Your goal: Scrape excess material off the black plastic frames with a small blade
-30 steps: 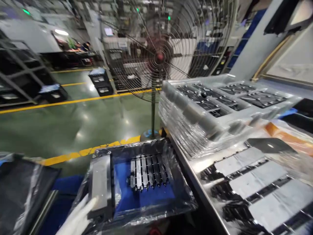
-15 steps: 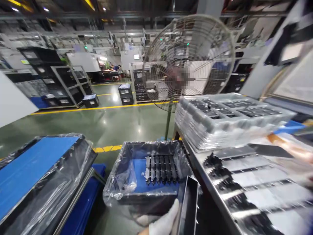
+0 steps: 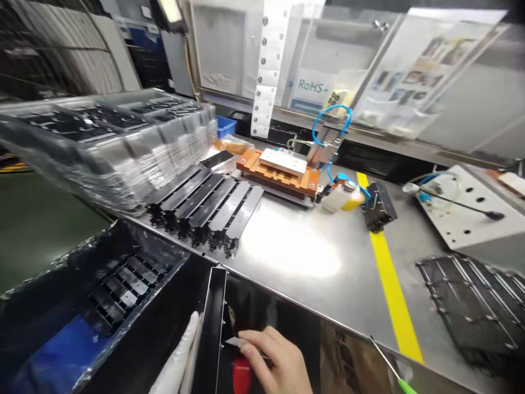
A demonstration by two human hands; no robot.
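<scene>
A long black part [image 3: 213,328] stands edge-up below the table's edge.

steel table [image 3: 295,257], black parts [image 3: 209,202], orange fixture [image 3: 279,175]

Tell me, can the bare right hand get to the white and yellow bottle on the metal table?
Probably yes. The right hand sits below the table's near edge, and bare steel lies between it and the bottle. Nothing blocks that path, though it looks a long stretch.
</scene>
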